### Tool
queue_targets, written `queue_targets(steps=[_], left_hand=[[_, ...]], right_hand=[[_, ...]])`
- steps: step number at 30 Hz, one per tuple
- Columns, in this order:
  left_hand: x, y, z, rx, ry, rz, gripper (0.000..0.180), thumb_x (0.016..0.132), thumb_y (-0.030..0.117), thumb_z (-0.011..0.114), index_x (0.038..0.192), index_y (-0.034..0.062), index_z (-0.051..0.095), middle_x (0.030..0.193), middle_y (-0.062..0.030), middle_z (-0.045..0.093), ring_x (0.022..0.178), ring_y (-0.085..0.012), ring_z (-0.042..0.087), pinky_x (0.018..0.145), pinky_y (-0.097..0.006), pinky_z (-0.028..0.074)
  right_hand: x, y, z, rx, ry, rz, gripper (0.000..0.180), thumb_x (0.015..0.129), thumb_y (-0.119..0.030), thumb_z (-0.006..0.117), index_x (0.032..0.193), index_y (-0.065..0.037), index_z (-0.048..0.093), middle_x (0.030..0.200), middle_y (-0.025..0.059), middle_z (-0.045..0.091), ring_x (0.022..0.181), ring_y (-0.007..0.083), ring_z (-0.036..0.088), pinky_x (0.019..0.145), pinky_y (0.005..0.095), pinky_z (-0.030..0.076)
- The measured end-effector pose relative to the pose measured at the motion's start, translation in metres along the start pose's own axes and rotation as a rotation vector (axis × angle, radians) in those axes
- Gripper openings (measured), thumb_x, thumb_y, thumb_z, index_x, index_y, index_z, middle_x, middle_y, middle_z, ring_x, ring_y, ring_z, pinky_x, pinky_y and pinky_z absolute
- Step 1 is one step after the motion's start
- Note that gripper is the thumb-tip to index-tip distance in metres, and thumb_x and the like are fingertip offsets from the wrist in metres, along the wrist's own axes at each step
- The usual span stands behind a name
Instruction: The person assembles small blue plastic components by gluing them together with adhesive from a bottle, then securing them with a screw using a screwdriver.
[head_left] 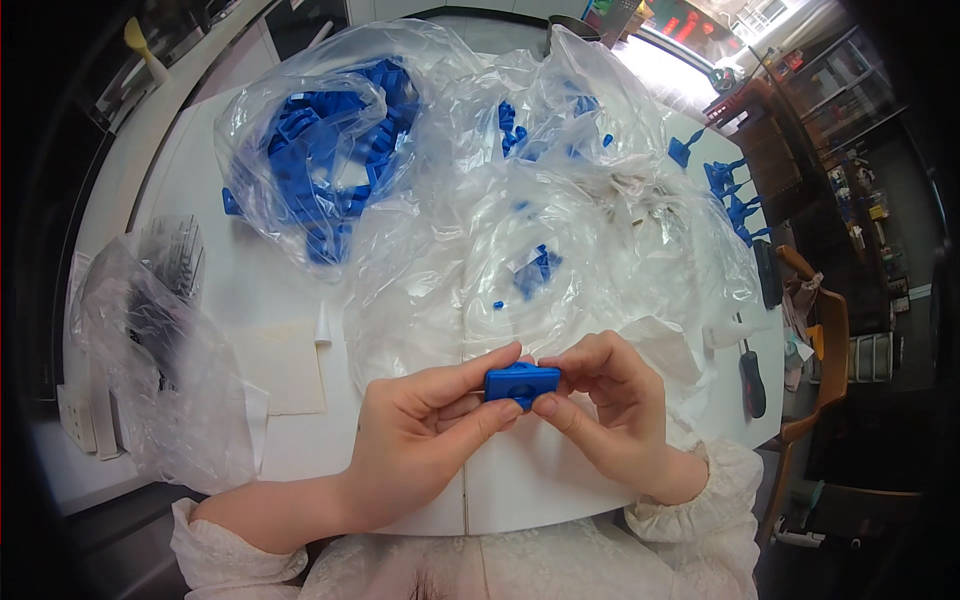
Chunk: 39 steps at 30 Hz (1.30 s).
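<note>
Between my two hands, above the near part of the white table (520, 490), is a small blue plastic block (522, 383) with a round recess in its face. My left hand (430, 430) pinches its left side between thumb and fingers. From the right, the thumb and fingers of my right hand (615, 410) grip the other side. Just beyond them lies an open clear plastic bag (420, 290) holding a few small blue pieces (540, 268). What the fingers cover behind the block cannot be seen.
A clear bag of many blue parts (330, 140) lies far left. Nearer left are another clear bag (190, 400) with dark contents and a beige sheet (285, 368). Several blue parts (735, 195) stand at the far right edge. A dark-handled screwdriver (752, 385) lies right, near a wooden chair (830, 340).
</note>
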<state>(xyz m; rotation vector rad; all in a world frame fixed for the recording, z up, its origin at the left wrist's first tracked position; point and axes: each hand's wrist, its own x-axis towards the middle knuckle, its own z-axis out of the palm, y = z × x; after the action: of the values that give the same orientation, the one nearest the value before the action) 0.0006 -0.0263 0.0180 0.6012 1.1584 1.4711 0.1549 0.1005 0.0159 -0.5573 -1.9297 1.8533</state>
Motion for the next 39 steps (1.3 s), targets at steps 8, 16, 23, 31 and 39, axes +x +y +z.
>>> queue_targets(steps=[8,16,23,31,39], left_hand=[[-0.0013,-0.0059,0.0001,0.178,0.009,0.182,0.040,0.087,-0.005,0.062,0.126,-0.0005,0.057,0.109,-0.0098,0.067,0.095,-0.0086,0.062,0.080,-0.020,0.052],[-0.0016,-0.0015,0.0033,0.007,0.008,0.074,0.038,0.089,-0.003,0.061,0.127,-0.0001,0.056,0.110,-0.0095,0.066,0.095,-0.0099,0.062,0.081,-0.020,0.052],[0.0000,-0.0006,-0.0010,0.013,0.001,0.036,0.031,0.094,0.002,0.055,0.125,-0.0022,0.056,0.110,-0.0104,0.065,0.095,-0.0111,0.063,0.082,-0.022,0.054],[-0.0017,-0.0084,0.0005,0.250,0.007,0.236,0.029,0.091,0.001,0.059,0.119,-0.0015,0.061,0.099,-0.0113,0.069,0.086,-0.0113,0.065,0.075,-0.023,0.056],[-0.0032,-0.0062,0.0004,0.548,0.002,0.396,0.030,0.087,-0.002,0.061,0.117,-0.0018,0.063,0.101,-0.0128,0.069,0.078,-0.0120,0.066,0.069,-0.021,0.052]], right_hand=[[-0.0019,0.0056,-0.0007,-0.031,-0.007,-0.183,0.025,0.083,0.006,0.065,0.107,0.005,0.059,0.093,0.0071,0.060,0.079,0.0102,0.057,0.073,0.0239,0.045],[-0.0011,0.0022,0.0011,0.073,-0.008,-0.121,0.026,0.084,0.007,0.064,0.108,0.004,0.056,0.095,0.0071,0.058,0.083,0.0122,0.056,0.074,0.0251,0.045],[-0.0010,0.0033,-0.0005,0.103,-0.043,-0.068,0.028,0.082,0.007,0.066,0.108,0.003,0.055,0.096,0.0077,0.057,0.088,0.0137,0.057,0.073,0.0262,0.046],[-0.0001,0.0074,0.0024,-0.111,0.041,-0.180,0.017,0.082,0.003,0.068,0.096,0.005,0.060,0.081,0.0066,0.062,0.071,0.0093,0.058,0.063,0.0224,0.046],[-0.0007,0.0088,0.0013,-0.168,0.053,-0.310,0.016,0.078,0.004,0.071,0.089,0.005,0.060,0.075,0.0088,0.061,0.066,0.0132,0.057,0.058,0.0240,0.044]])
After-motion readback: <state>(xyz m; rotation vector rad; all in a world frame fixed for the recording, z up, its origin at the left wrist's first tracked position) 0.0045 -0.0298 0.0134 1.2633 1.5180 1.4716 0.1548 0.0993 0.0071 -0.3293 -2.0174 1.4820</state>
